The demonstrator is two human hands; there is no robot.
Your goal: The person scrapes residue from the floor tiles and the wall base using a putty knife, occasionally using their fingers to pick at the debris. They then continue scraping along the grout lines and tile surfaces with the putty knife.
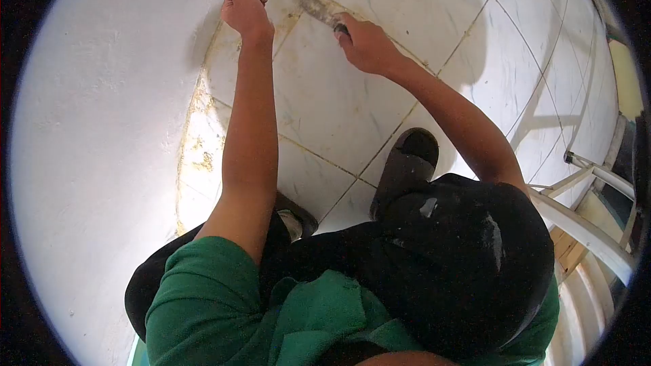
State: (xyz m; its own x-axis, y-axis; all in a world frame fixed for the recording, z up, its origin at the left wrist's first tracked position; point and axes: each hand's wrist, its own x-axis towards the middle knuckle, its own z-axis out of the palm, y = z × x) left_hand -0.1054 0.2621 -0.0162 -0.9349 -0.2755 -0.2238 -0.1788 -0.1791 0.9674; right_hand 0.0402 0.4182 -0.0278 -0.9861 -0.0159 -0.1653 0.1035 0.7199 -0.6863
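My right hand (366, 44) is wrapped round the dark handle of a putty knife (317, 7). Its wide, stained blade points to the upper left, low over the floor tiles. Close to the foot of the white wall, my left hand (245, 10) is closed with its fingers curled. Whether anything is inside those fingers is hidden. Beneath both hands lies the white marbled tile floor (325, 88), with yellowish-brown residue along the wall edge and in the joints.
A white wall (102, 129) fills the left side. My shoe (410, 163) rests on the tiles below the right arm, the other partly hidden by my left arm. At the right stands a white metal frame (586, 220), with wooden pieces beneath it.
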